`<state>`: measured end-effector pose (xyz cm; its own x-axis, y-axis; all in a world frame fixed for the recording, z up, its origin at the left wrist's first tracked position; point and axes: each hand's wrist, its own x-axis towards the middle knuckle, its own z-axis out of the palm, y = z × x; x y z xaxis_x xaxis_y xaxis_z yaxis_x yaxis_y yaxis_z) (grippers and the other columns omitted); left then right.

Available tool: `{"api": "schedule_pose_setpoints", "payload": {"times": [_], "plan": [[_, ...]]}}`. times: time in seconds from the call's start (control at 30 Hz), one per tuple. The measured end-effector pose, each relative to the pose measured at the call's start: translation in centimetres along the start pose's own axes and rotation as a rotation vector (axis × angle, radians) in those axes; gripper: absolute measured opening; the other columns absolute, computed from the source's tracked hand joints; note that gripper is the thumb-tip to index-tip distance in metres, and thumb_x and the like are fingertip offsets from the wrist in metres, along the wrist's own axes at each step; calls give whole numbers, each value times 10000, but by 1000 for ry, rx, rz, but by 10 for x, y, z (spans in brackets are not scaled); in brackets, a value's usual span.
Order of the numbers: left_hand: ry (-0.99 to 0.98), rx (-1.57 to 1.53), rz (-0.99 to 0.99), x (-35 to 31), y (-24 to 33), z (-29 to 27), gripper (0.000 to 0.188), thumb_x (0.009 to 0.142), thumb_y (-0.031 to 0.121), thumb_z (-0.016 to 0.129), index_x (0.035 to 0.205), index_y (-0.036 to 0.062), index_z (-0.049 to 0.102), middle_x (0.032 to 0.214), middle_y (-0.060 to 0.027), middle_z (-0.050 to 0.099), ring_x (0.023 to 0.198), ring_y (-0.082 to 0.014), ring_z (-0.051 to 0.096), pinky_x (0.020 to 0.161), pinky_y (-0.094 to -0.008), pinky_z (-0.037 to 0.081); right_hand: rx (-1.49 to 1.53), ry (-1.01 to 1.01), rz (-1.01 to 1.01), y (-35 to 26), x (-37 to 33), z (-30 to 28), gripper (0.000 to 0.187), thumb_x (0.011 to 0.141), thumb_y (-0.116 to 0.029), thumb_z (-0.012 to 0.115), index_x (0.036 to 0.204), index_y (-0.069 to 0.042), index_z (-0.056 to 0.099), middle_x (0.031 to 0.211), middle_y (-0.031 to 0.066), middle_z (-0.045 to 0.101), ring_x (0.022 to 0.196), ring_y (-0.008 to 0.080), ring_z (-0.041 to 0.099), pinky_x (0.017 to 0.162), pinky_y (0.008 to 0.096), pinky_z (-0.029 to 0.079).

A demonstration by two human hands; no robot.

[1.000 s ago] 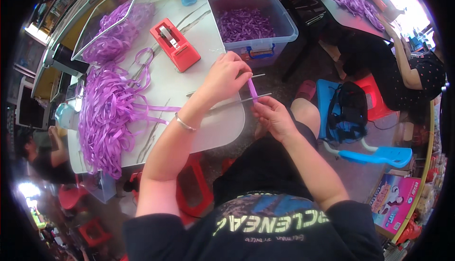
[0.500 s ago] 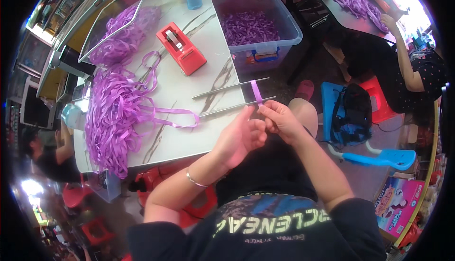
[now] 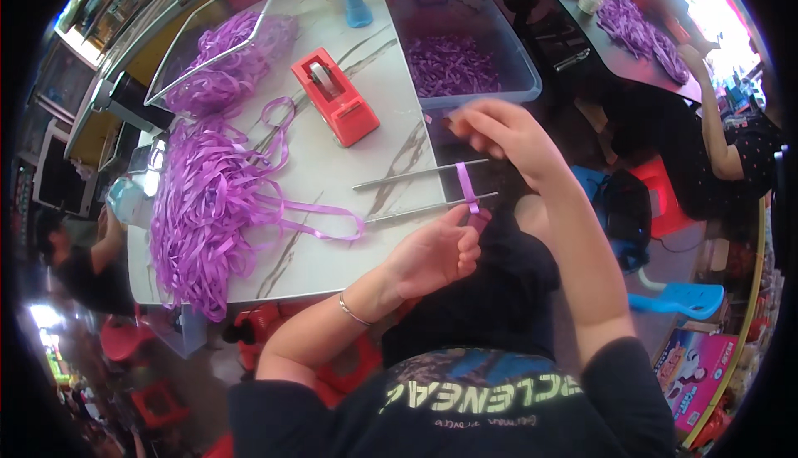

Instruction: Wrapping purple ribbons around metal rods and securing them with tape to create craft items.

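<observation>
Two thin metal rods (image 3: 407, 177) stick out past the right edge of the marble-patterned table, side by side. A purple ribbon (image 3: 465, 184) is looped across both near their free ends. Just below it, my left hand (image 3: 436, 254) is closed, the thumb by the nearer rod and the ribbon's tail at its curled fingers. My right hand (image 3: 515, 138) is raised beyond the rod tips, close to the plastic bin's near side. Its bent fingers are smeared by motion, so any object in them cannot be made out.
A heap of long purple ribbon (image 3: 204, 209) covers the table's left side, one strand reaching the rods. A red tape dispenser (image 3: 342, 102) stands behind them. Short ribbon pieces fill part of a clear bin (image 3: 525, 92). At right are a blue chair (image 3: 690, 298) and another person's arm (image 3: 709, 117).
My right hand has left the ribbon and risen away toward the bin. My left hand has stayed beside the rods, its fingers more curled. The view has shifted slightly.
</observation>
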<state>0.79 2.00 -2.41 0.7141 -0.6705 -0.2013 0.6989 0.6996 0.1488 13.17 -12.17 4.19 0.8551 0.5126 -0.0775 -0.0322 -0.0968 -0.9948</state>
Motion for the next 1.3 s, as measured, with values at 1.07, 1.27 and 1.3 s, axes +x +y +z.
{"api": "schedule_pose_setpoints", "payload": {"times": [1.07, 1.27, 1.3], "plan": [[-46, 50, 17, 0, -3, -4, 452, 783, 74, 435, 1213, 169, 336, 728, -20, 436, 702, -133, 435, 659, -254, 385, -19, -146, 200, 4, 76, 83, 218, 741, -184, 679, 899, -37, 649, 767, 6, 634, 616, 44, 417, 553, 198, 312], [-113, 13, 2, 2, -2, -9, 801, 801, 74, 461, 1397, 177, -64, 753, -38, 480, 690, -166, 471, 684, -289, 416, 77, -130, 187, 8, 75, 88, 203, 761, -207, 671, 869, -36, 652, 759, 12, 618, 627, 43, 419, 554, 203, 313], [-118, 17, -2, 2, -2, -8, 781, 797, 74, 462, 1395, 178, -30, 750, -36, 480, 687, -164, 471, 680, -288, 414, 92, -132, 212, 8, 76, 88, 193, 773, -212, 668, 863, -42, 647, 756, -1, 606, 586, 12, 382, 466, 174, 271]]}}
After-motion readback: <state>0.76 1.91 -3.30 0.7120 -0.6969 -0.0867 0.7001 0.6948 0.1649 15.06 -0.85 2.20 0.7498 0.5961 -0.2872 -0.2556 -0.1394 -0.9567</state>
